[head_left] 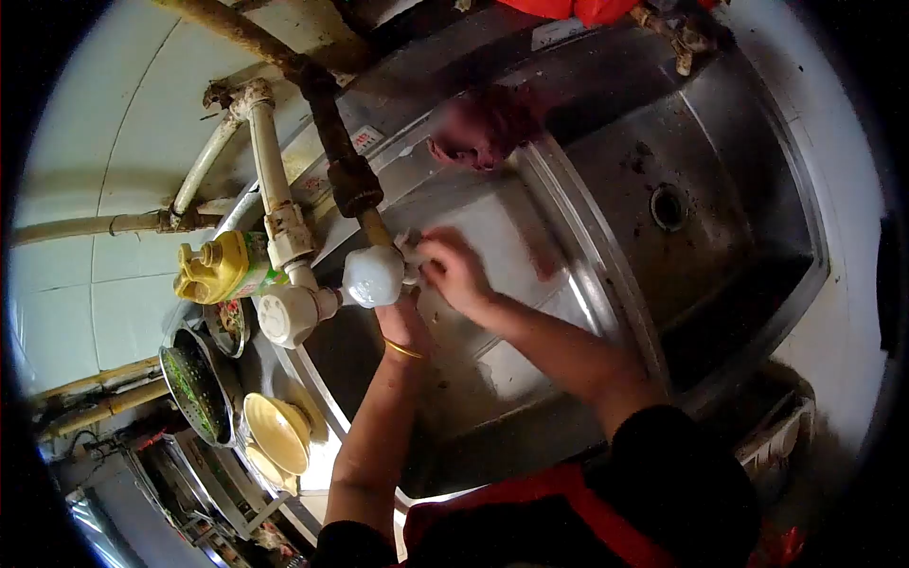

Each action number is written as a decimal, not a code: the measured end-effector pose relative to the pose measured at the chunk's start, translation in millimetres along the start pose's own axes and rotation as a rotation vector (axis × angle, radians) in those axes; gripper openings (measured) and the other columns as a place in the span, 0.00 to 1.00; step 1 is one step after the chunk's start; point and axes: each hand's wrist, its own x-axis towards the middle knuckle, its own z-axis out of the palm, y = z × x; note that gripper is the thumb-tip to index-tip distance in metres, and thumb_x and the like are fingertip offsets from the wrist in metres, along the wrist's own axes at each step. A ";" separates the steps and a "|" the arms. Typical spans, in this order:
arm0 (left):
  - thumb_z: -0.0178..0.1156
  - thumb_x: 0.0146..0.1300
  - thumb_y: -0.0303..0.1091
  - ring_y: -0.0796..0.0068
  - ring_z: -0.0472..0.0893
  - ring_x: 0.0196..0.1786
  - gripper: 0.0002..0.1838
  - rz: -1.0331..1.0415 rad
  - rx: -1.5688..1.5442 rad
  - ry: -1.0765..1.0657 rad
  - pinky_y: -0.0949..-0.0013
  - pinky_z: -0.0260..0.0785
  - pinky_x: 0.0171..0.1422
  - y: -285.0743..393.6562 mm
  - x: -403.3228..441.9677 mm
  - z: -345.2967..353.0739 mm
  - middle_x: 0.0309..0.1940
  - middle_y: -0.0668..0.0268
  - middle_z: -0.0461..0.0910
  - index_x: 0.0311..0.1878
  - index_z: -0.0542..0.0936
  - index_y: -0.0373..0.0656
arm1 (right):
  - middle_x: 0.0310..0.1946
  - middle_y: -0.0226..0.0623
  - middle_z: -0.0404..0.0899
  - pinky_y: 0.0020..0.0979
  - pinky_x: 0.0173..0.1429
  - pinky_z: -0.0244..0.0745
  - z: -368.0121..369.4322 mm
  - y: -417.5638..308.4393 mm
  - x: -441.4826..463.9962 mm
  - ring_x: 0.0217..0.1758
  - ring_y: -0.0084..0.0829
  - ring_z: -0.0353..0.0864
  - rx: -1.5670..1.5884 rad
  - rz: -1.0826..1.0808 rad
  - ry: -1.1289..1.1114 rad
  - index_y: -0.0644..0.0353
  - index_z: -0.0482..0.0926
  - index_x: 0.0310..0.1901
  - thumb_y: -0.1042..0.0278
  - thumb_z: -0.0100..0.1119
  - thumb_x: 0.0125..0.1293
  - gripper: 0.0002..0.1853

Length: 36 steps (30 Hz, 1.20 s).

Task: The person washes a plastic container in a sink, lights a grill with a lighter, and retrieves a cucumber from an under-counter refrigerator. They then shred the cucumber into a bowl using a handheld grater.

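One left hand (402,320), partly hidden behind one white knob (372,276), and one right hand (456,272), fingers bent, meet over the first of two basins (473,402). One small pale thing (411,256) sits between them, beside the knob; I cannot tell either grip. Farther off, one dark red cloth (488,128) lies on the sink's far edge.
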 end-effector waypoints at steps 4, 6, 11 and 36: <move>0.50 0.67 0.39 0.80 0.71 0.30 0.10 0.003 0.163 -0.123 0.76 0.64 0.32 -0.1 -3.8 -15.1 0.37 0.68 0.74 0.42 0.73 0.42 | 0.57 0.42 0.72 0.36 0.63 0.66 14.7 43.9 -9.9 0.61 0.40 0.69 0.190 0.047 -0.168 0.58 0.75 0.53 0.73 0.54 0.60 0.18; 0.51 0.68 0.37 0.77 0.73 0.34 0.10 -0.008 0.232 -0.119 0.76 0.66 0.34 -5.4 -13.3 -26.7 0.42 0.67 0.74 0.45 0.74 0.41 | 0.53 0.39 0.75 0.32 0.61 0.67 -9.0 81.2 -11.7 0.57 0.37 0.72 0.085 0.290 -0.047 0.60 0.74 0.55 0.71 0.47 0.66 0.17; 0.54 0.68 0.38 0.70 0.75 0.50 0.17 0.233 0.350 -0.183 0.69 0.73 0.44 -30.2 -0.7 -39.5 0.50 0.65 0.74 0.56 0.72 0.41 | 0.46 0.28 0.76 0.24 0.40 0.70 -6.9 153.5 -30.6 0.45 0.21 0.74 0.567 0.475 0.371 0.53 0.73 0.56 0.66 0.52 0.66 0.16; 0.58 0.65 0.35 0.76 0.73 0.39 0.13 0.018 0.213 -0.200 0.71 0.68 0.42 28.8 -12.2 14.0 0.41 0.68 0.75 0.49 0.69 0.44 | 0.60 0.42 0.71 0.35 0.65 0.65 -58.4 4.0 -61.9 0.58 0.43 0.73 0.285 0.244 -0.337 0.57 0.71 0.61 0.75 0.59 0.52 0.30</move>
